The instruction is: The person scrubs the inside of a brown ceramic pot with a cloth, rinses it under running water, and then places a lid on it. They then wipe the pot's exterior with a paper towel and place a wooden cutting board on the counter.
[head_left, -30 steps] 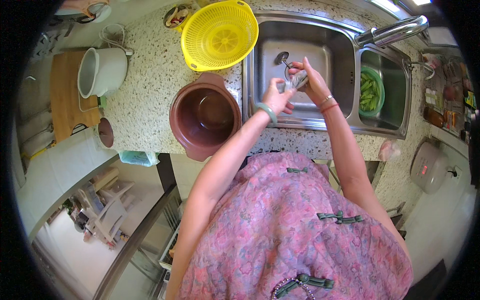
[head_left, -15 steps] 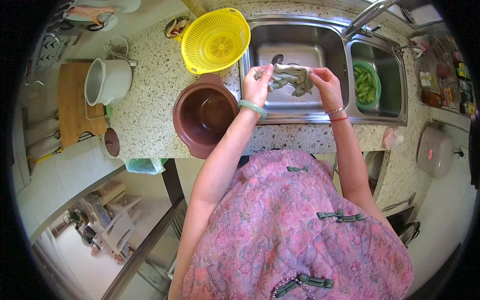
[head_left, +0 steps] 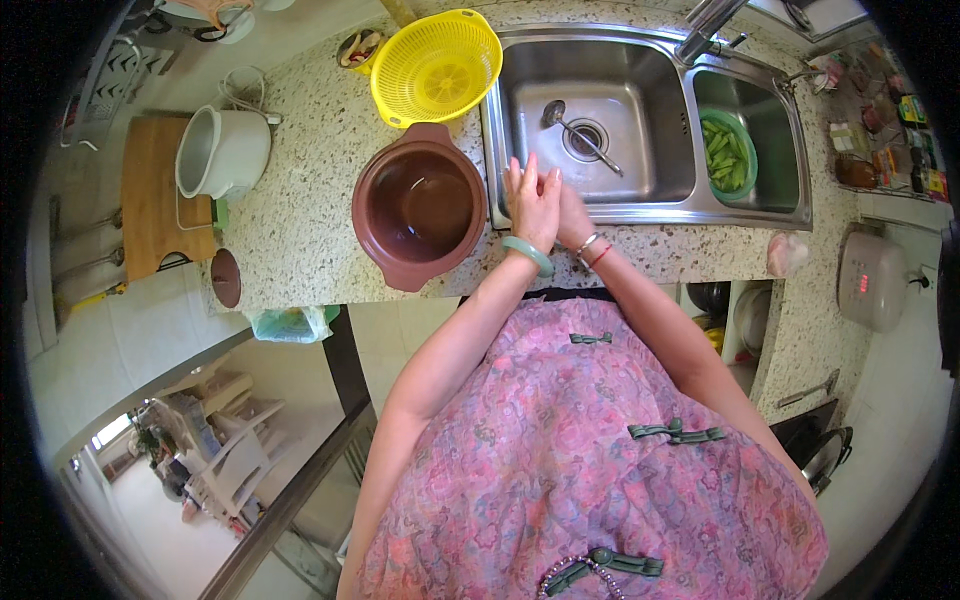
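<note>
My left hand (head_left: 535, 207), with a pale green bangle at its wrist, is laid over my right hand (head_left: 573, 222) at the near left edge of the large steel sink basin (head_left: 660, 165). The left fingers are stretched out. Most of the right hand is covered by the left, so its fingers do not show. No cloth is visible; whether one lies between or under the palms is hidden. Beyond the hands, a metal ladle (head_left: 553, 113) rests in the basin, its handle crossing the drain (head_left: 586, 140). Left of the hands stands a brown clay pot (head_left: 364, 225), its inside shiny.
A yellow colander (head_left: 388, 88) stands behind the pot. In the smaller right basin, a green bowl (head_left: 749, 155) holds green vegetable pieces (head_left: 724, 155). The faucet (head_left: 706, 35) rises behind the sink. Farther left are a white pot (head_left: 240, 150) and a wooden board (head_left: 150, 200).
Both hands held a greyish cloth spread over the basin; they have come together toward its near left edge, and the cloth has gone from sight. The ladle now shows fully.
</note>
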Tool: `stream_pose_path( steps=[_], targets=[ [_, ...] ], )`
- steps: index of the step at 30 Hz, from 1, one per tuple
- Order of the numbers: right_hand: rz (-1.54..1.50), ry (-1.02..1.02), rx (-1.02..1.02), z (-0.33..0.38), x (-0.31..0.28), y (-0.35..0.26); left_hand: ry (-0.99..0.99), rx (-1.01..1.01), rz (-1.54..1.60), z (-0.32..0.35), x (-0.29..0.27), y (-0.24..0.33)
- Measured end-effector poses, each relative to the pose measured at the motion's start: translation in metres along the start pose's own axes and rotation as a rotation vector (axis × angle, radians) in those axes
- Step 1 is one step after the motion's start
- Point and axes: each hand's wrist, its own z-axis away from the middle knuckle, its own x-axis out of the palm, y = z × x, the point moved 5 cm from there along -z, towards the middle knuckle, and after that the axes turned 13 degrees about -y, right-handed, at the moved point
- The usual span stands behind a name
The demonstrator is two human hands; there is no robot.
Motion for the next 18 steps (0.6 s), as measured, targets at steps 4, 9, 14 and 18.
stream_pose_path(
  steps=[4,9,14,18],
  targets=[
    [0.908,0.04,-0.411,0.011,0.043,0.002,-0.012,-0.118,-0.233,0.008,-0.002,-0.038],
    [0.972,-0.159,-0.181,0.023,0.027,0.033,-0.145,-0.153,-0.318,0.026,0.02,-0.045],
    [0.92,-0.027,-0.001,0.024,-0.053,0.045,-0.248,-0.075,-0.018,0.026,0.024,-0.038],
    [0.328,0.261,0.126,-0.021,-0.069,0.047,-0.041,0.043,-0.044,0.028,0.011,-0.014]
  ],
)
